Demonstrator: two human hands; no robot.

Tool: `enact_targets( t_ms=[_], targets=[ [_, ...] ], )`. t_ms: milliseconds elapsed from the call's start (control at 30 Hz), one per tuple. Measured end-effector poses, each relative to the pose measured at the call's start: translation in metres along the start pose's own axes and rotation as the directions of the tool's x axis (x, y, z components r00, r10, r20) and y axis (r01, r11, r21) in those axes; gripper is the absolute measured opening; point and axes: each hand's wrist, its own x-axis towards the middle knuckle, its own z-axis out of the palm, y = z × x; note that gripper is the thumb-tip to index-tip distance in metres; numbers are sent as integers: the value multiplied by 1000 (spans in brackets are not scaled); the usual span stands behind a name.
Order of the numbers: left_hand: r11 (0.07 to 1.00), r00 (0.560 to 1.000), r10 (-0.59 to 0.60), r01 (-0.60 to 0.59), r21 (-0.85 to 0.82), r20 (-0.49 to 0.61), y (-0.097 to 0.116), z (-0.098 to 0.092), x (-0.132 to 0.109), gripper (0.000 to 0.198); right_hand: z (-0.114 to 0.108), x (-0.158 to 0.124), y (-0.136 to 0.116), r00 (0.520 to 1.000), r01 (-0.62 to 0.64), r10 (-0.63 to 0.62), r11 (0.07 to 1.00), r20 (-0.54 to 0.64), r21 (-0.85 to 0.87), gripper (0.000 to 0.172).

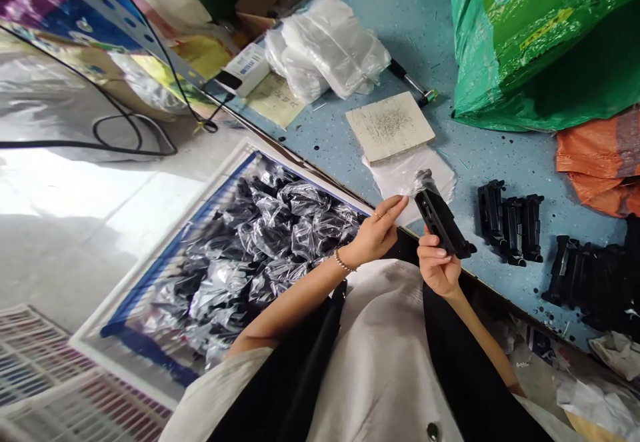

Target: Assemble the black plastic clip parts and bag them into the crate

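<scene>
My right hand [439, 263] grips a black moulded part [443, 219] with a metal end [423, 179], which sticks up toward the table. Thin clear plastic seems to wrap that metal end. My left hand [375, 235], with a bracelet on its wrist, pinches the edge of a clear plastic bag [413, 185] right by the metal end. Below the bag lies a white stack of bags [410, 179] on the blue speckled table [480, 22]. Several similar black parts [510, 222] stand in a row to the right of my hands.
A large crate rim [160, 239] surrounds many bagged black parts [250, 249] on my left. A white board [390, 125] and packs of clear bags [325, 49] lie on the table. Green [525, 42] and orange sacks [600, 162] sit at the far right.
</scene>
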Motion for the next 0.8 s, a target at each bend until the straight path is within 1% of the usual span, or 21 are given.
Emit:
enact_targets(
  t_ms=[100, 167, 200, 267, 300, 333, 367, 433, 467, 500, 533, 567, 600, 633, 667, 700, 733, 767, 800],
  targets=[
    [998, 999, 40, -39, 55, -22, 2, 6, 1, 81, 1, 4, 8, 998, -64, 63, 996, -15, -64, 35],
    [992, 993, 118, -118, 40, 10, 10, 6, 2, 80, 1, 9, 7, 996, -77, 69, 984, -52, -163, 33],
    [984, 983, 176, -177, 13, 48, 15, 4, 1, 79, 1, 11, 4, 996, -65, 49, 971, -72, -232, 32],
    [960, 951, 279, -274, -49, 132, 24, -1, -2, 78, 4, 15, -2, 994, 10, -54, 913, -98, -407, 31],
    [953, 938, 304, -296, -69, 167, 28, -4, -4, 77, 7, 16, -5, 987, 60, -129, 859, -101, -509, 31],
    [951, 930, 309, -300, -77, 199, 31, -7, -6, 76, 10, 15, -7, 971, 114, -218, 780, -97, -615, 31],
    [954, 926, 301, -292, -72, 228, 33, -9, -8, 74, 14, 15, -8, 946, 159, -313, 676, -84, -720, 32],
    [964, 928, 265, -263, -43, 261, 38, -13, -11, 68, 22, 10, -7, 884, 181, -467, 409, -35, -894, 33],
    [967, 929, 251, -253, -28, 271, 41, -15, -12, 63, 27, 7, -5, 865, 166, -501, 287, 0, -944, 34],
    [971, 933, 234, -241, -9, 273, 44, -18, -14, 57, 31, 5, -3, 864, 151, -502, 199, 31, -968, 35],
    [975, 940, 209, -221, 15, 270, 46, -23, -16, 51, 35, 2, -1, 884, 140, -464, 158, 52, -977, 37],
    [980, 949, 173, -192, 46, 265, 48, -29, -19, 46, 39, 1, 1, 917, 134, -394, 157, 62, -979, 40],
    [985, 956, 126, -152, 83, 264, 48, -38, -23, 41, 43, 0, 2, 950, 128, -304, 180, 69, -975, 42],
    [987, 962, 62, -99, 128, 268, 45, -50, -28, 38, 46, 1, 3, 976, 120, -206, 206, 76, -971, 43],
    [982, 962, -24, -28, 186, 271, 39, -64, -35, 37, 48, 2, 3, 988, 113, -128, 221, 86, -969, 42],
    [965, 952, -133, 61, 254, 276, 28, -80, -45, 36, 49, 5, 2, 992, 111, -83, 221, 95, -969, 41],
    [929, 924, -263, 165, 333, 277, 14, -98, -56, 35, 48, 9, 1, 992, 115, -75, 211, 101, -971, 39],
    [861, 870, -417, 285, 422, 263, -4, -118, -69, 35, 46, 13, 0, 990, 118, -98, 196, 100, -974, 37],
    [755, 779, -581, 406, 515, 237, -24, -137, -85, 34, 43, 17, -2, 986, 117, -139, 180, 93, -977, 35]
  ],
)
